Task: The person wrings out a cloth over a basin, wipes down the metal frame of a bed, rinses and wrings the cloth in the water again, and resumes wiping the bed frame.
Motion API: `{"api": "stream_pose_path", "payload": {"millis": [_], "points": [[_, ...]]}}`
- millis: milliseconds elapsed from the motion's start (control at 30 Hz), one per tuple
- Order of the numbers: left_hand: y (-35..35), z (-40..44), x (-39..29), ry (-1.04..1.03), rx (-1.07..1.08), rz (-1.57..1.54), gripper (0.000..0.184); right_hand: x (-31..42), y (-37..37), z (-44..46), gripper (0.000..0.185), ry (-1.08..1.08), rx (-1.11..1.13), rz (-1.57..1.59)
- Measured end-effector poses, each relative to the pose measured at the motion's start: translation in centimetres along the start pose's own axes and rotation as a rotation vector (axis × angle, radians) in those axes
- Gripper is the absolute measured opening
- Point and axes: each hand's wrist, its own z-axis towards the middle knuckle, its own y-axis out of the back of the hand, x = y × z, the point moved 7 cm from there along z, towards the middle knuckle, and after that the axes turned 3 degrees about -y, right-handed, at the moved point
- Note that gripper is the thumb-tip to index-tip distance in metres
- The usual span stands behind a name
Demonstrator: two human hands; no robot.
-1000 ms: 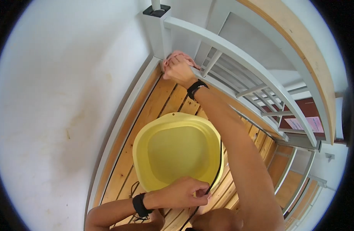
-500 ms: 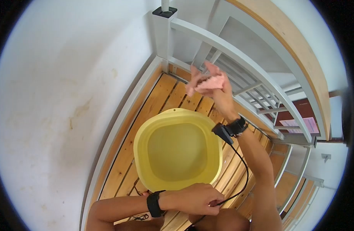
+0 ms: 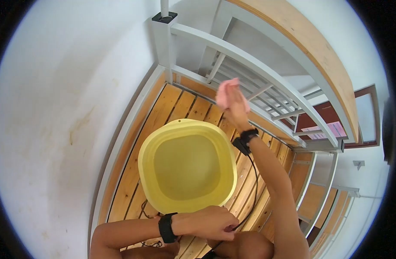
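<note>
Up near the metal railing [image 3: 249, 58], my right hand [image 3: 235, 108] holds a pink cloth [image 3: 226, 96]. The cloth and fingers are slightly blurred, and whether they touch a bar cannot be told. Low in the view, my left hand [image 3: 208, 221] is closed around a thin black cable [image 3: 253, 203], just above my knees. That cable runs up to a black device [image 3: 241, 146] at my right wrist. A yellow plastic basin [image 3: 187, 166] sits between my arms on the wooden slats, with what looks like cloudy water inside.
Wooden slats [image 3: 198, 105] form the bed base, bordered by a grey frame. A stained white wall [image 3: 73, 129] rises on the left. A wood-edged curved panel [image 3: 310, 47] arches above the railing, and another bed frame [image 3: 331, 185] stands at lower right.
My right hand has turned, and the cloth now wraps round its fingers beside the railing. The whole view has shifted, so basin and railing appear further left. My left hand keeps its grip on the cable.
</note>
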Motion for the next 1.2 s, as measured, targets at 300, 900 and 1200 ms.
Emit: {"api": "stream_pose_path", "payload": {"millis": [300, 900, 1200], "points": [[2.5, -1.2, 1.4, 0.066, -0.215, -0.065, 0.028, 2.1, -4.8, 4.7, 0.052, 0.070, -0.004, -0.699], [1.2, -0.2, 1.0, 0.000, -0.147, -0.066, 0.032, 2.4, -2.8, 2.4, 0.041, 0.107, -0.079, -0.797], [1.8, -0.2, 0.4, 0.068, -0.171, 0.000, 0.027, 2.9, -0.9, 4.1, 0.048, -0.030, 0.228, -1.093]]}}
